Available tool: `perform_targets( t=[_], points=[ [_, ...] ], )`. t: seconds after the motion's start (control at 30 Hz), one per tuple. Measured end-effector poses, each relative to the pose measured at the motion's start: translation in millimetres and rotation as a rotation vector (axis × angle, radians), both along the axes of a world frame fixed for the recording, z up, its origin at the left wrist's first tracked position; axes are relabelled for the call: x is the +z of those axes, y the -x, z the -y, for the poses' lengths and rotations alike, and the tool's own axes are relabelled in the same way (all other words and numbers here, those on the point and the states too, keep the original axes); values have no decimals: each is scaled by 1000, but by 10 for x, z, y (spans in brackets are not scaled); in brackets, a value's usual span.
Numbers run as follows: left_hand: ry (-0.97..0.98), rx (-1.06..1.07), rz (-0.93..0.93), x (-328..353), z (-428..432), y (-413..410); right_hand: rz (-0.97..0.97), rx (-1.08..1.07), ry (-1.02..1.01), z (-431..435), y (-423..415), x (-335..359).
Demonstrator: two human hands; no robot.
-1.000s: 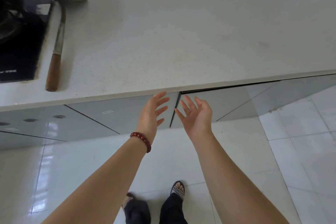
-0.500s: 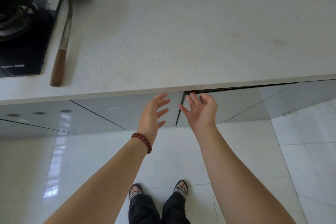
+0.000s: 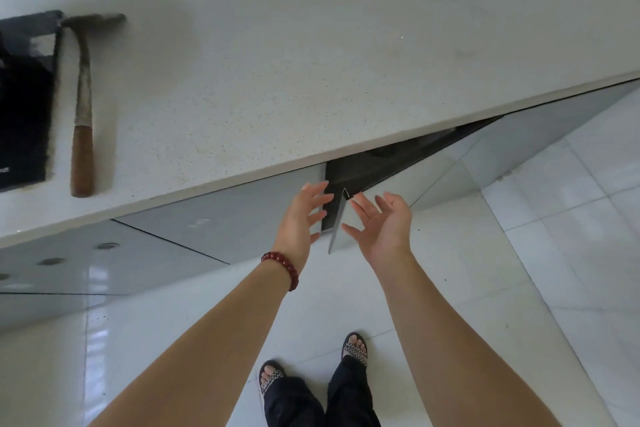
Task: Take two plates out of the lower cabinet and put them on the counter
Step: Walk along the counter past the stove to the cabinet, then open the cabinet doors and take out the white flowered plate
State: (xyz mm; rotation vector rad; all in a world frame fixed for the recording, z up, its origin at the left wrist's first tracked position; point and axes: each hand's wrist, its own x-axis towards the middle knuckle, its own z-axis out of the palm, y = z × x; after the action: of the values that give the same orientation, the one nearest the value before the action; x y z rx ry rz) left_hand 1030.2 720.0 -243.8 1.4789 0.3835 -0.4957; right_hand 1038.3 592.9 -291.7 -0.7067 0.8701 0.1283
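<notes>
Below the pale speckled counter the grey lower cabinet door stands partly open, swung out toward me, with a dark gap behind it. No plates show in that gap. My left hand, with a red bead bracelet on the wrist, is open just left of the door's free edge. My right hand is open just right of that edge, palm up, fingers spread. Neither hand holds anything.
A hammer with a wooden handle lies on the counter's left part, beside a black stove top. Closed grey cabinet fronts run to the left. Glossy white floor tiles and my sandalled feet are below.
The right cabinet door has swung outward, opening a dark gap. My right hand has come off the door's edge, and both hands now sit on either side of it.
</notes>
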Motion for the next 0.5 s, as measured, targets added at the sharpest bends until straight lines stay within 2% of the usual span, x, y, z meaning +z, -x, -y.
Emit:
perform_targets(
  t=[0.27,0.5],
  points=[
    [-70,-283,70,-81,-25,193,1,-75,65,136,423,34],
    [-73,-356,70,-84,109,365,5,-109,60,286,676,14]
  ],
)
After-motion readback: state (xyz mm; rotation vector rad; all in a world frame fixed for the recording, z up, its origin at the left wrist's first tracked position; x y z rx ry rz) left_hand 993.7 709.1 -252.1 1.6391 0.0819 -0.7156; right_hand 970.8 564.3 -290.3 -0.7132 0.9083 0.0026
